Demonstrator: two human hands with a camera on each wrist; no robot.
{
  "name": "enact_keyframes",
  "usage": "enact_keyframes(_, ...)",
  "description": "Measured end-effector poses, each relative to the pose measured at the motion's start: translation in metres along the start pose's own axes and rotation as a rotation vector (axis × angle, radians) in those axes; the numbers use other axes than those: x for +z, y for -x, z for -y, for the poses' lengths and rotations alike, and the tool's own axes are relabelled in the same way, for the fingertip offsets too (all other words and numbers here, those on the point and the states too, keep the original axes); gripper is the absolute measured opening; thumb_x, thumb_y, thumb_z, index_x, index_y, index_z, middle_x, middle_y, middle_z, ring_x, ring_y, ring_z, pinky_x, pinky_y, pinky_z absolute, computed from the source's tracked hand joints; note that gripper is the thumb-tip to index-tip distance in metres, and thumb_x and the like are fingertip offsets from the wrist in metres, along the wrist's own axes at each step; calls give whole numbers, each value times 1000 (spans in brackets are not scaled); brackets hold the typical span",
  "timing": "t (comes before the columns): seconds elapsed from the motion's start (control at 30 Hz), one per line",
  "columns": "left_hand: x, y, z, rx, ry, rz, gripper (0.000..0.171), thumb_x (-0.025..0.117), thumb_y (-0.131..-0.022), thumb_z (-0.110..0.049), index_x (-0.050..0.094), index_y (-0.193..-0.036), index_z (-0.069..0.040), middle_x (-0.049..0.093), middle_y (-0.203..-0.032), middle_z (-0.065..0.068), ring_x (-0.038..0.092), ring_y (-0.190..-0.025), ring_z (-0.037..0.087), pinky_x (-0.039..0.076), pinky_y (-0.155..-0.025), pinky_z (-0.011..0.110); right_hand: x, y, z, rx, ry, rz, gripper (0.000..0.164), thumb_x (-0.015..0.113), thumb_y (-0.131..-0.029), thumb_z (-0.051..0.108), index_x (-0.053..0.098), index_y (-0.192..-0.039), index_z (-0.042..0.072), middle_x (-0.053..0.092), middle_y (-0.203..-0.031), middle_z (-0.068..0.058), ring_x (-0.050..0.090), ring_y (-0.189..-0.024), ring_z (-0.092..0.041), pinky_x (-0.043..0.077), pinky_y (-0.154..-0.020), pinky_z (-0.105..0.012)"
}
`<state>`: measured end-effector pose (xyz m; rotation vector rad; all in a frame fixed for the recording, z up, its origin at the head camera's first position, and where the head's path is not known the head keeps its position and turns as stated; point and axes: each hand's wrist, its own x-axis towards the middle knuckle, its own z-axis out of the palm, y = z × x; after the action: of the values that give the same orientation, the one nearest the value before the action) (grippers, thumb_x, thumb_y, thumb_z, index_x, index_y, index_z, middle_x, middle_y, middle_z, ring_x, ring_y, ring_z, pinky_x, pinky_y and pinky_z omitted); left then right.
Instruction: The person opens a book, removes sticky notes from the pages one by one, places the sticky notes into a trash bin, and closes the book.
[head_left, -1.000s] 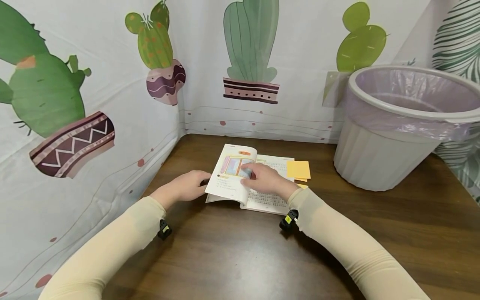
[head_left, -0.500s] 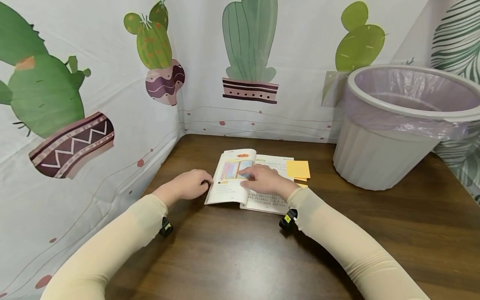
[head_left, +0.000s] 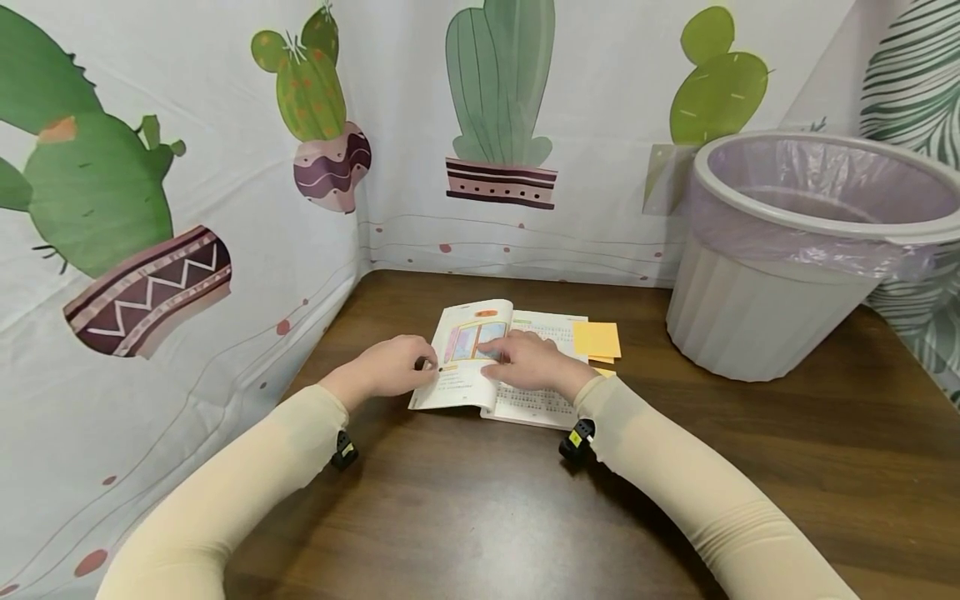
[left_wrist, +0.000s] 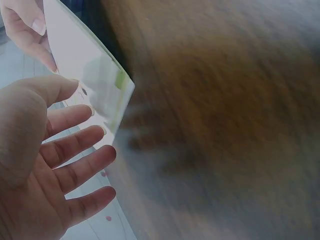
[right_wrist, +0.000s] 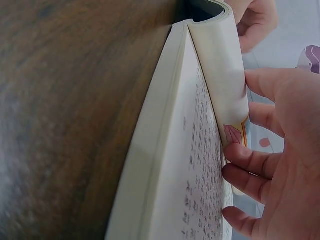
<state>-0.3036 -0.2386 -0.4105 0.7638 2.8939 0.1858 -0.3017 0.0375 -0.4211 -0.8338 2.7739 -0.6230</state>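
Observation:
An open book (head_left: 461, 389) lies on the table, its left page carrying a coloured picture and its right page rows of print. In the head view my left hand (head_left: 386, 367) is over the book's left edge. The left wrist view shows that hand (left_wrist: 55, 155) with fingers spread and slightly bent, holding nothing. My right hand (head_left: 532, 360) rests on the left page near the spine. Its fingers (right_wrist: 252, 161) touch the curved pages in the right wrist view, without gripping them. Yellow sticky notes (head_left: 597, 340) lie at the book's right edge.
A grey bin (head_left: 750, 308) with a purple liner stands at the table's right. A cactus-printed cloth (head_left: 405, 125) hangs behind and to the left of the brown wooden table (head_left: 480, 508). Both wrists carry small black cameras.
The left pages, raised at first, have come down flatter. My left hand has shifted right, from beside the book's left edge to over it. My right hand has stayed nearly still.

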Motion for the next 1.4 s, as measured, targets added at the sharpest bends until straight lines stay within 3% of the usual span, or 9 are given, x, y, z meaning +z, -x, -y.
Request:
enact_keyframes(0.33,-6,-33,-19,55,66,25,20,66,-97,-34,76,-101,-18,72,-100,-3,60,-87,15,53,-83,36,-4,-1,-3,-4,-18,33,66,63,-94,61,49,-153,34,61,-106,0,52,-97,-19,40,-77,-37)
enact_keyframes(0.63,-16,-63,-38,49,347,5,20,59,-101,-26,73,-95,-14,67,-84,1,56,-71,14,48,-65,29,-7,-5,-2,43,-71,30,102,73,-86,63,32,-162,9,62,-89,1,55,-80,-16,43,-67,-30)
enact_keyframes(0.7,-18,-71,-42,44,376,14,21,57,-102,-27,74,-98,-14,66,-85,0,54,-66,13,47,-62,28,-7,-6,-2,39,-81,28,95,74,-85,63,43,-156,9,62,-86,1,55,-76,-15,43,-65,-29)
enact_keyframes(0.77,-19,-79,-46,51,393,15,24,56,-102,-27,75,-99,-14,68,-86,2,51,-62,13,46,-60,27,-6,-6,-3,40,-95,12,75,77,-83,62,62,-136,10,62,-82,1,55,-74,-15,44,-65,-30)
enact_keyframes(0.83,-21,-87,-51,57,417,12,25,56,-102,-28,75,-106,-13,71,-93,3,56,-68,13,50,-65,29,-8,-6,-4,34,-131,4,55,80,-82,58,69,-110,12,61,-79,1,54,-73,-16,44,-65,-30)
enact_keyframes(0.9,-22,-95,-55,65,438,7,28,55,-102,-29,73,-113,-10,73,-103,5,62,-80,17,54,-75,32,-10,-6,-6,37,-168,4,49,84,-81,53,71,-102,12,68,-88,1,61,-83,-17,51,-74,-33)
enact_keyframes(1.0,-26,-104,-65,60,485,24,37,54,-103,-32,66,-130,-9,69,-125,8,65,-113,24,56,-96,43,-13,-5,-9,26,-213,34,60,86,-81,48,73,-125,9,75,-118,-1,67,-109,-20,55,-94,-40)
enact_keyframes(1.07,-28,-110,-70,58,498,43,41,53,-104,-34,63,-136,-9,65,-133,10,62,-123,28,53,-103,48,-13,-6,-10,2,-211,56,72,85,-82,47,64,-140,10,68,-139,-3,64,-126,-24,52,-106,-45)
enact_keyframes(1.4,-30,-133,-94,30,492,97,49,53,-105,-37,58,-143,-5,60,-145,10,57,-134,29,47,-113,48,-19,9,-23,-183,-138,118,60,79,-89,30,61,-144,17,61,-148,-3,56,-137,-23,45,-115,-44)
